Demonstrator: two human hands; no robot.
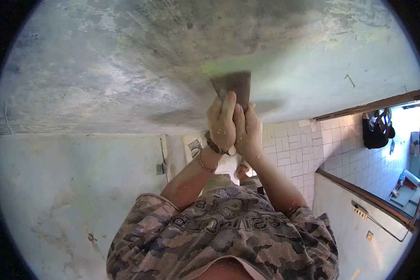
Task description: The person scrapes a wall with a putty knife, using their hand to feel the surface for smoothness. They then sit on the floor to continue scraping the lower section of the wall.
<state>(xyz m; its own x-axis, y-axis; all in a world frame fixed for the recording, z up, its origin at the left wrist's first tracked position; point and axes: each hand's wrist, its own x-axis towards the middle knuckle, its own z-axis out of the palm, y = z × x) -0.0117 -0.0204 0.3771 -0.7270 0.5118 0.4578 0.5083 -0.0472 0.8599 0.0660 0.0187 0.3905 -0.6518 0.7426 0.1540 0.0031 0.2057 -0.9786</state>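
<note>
Left hand [222,122] and right hand [248,133]: closed together round the handle of the broad scraper [238,85] | blade: just beyond the fingertips, at the mottled wall [126,60] | long axis: leads away from torso | nearer hand: left, slightly

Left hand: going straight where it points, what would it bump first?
Past the scraper it holds, the left hand would probably meet the patchy painted surface first; how close is hard to tell.

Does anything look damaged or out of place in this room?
Yes. The painted surface by the scraper looks worn, with dark, uneven blotches. The left wall has brownish stains and a small dark spot that looks like chipped paint.
</note>
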